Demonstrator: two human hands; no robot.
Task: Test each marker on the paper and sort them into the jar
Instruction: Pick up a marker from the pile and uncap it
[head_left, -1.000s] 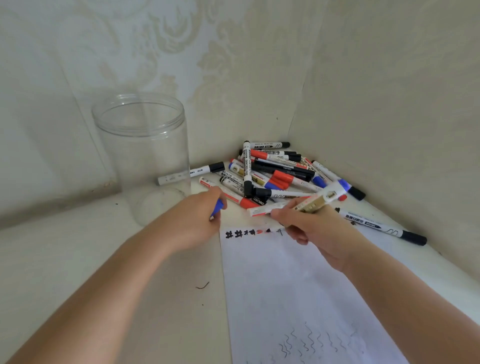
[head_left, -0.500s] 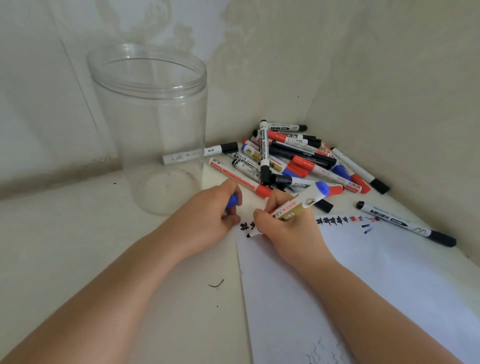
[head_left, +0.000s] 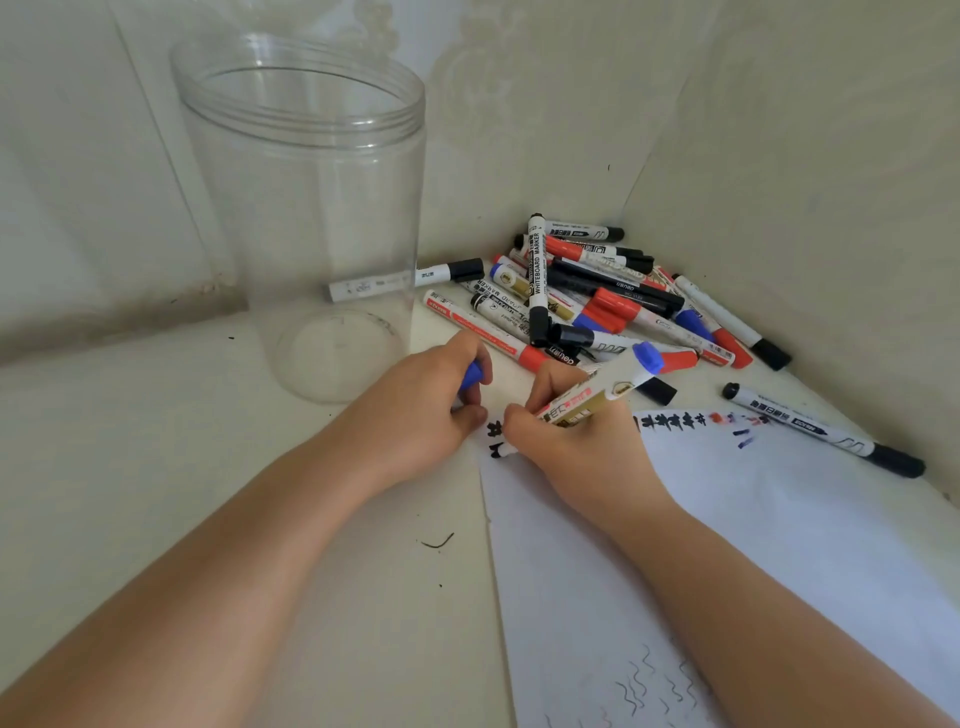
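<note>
My right hand (head_left: 582, 447) grips a white marker (head_left: 597, 392) with a blue end, its tip pressed on the top left corner of the white paper (head_left: 779, 545) among black marks. My left hand (head_left: 415, 410) is closed around a blue cap (head_left: 471, 375) just left of the paper's corner. A tall clear plastic jar (head_left: 311, 208) stands upright and holds nothing, behind and left of my hands. A pile of several red, blue and black markers (head_left: 597, 296) lies in the corner behind my hands.
Walls close in at the back and right. One black-capped marker (head_left: 821, 428) lies apart beside the paper's right edge, another (head_left: 410, 278) lies behind the jar. Squiggly test lines mark the paper's near end. A small dark scrap (head_left: 439, 542) lies on the surface.
The view has moved closer and lower toward the jar. My right hand brought the marker from above the paper's top edge down to its top left corner, and a new black stroke has appeared there.
</note>
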